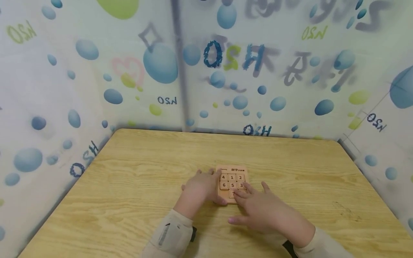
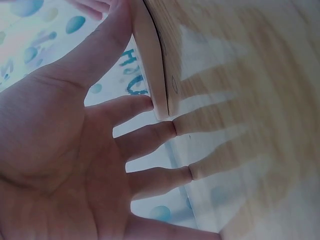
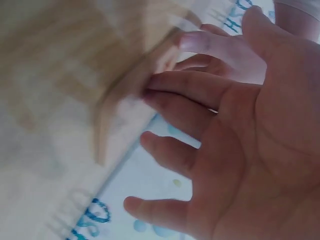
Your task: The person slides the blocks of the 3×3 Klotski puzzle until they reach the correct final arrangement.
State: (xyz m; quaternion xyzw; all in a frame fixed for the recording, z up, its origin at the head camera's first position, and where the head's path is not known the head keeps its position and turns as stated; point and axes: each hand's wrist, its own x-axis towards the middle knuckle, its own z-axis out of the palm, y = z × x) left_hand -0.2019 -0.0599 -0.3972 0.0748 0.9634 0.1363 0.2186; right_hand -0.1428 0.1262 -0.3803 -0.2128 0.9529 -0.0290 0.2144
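A wooden number slide puzzle [image 1: 233, 170] lies flat on the table, its tiles reading 4 1 2, then 6 5 3, then a 7 in the bottom row beside a gap at the left. My left hand [image 1: 200, 188] holds the board's left side, thumb at the near corner and index finger at the far one; the other fingers spread over the table. With index and middle fingertips together, my right hand [image 1: 261, 211] touches the lower right tiles, covering part of that row. Its thumb, ring and little fingers stick out apart. From the left wrist, the board [image 2: 152, 65] shows edge-on.
The wood-grained table [image 1: 155, 154] has rounded far corners. Behind it and at both sides hang white wall sheets [image 1: 206, 93] printed with blue and green bubbles and lettering. A dark seam [image 1: 180, 64] runs down the back wall.
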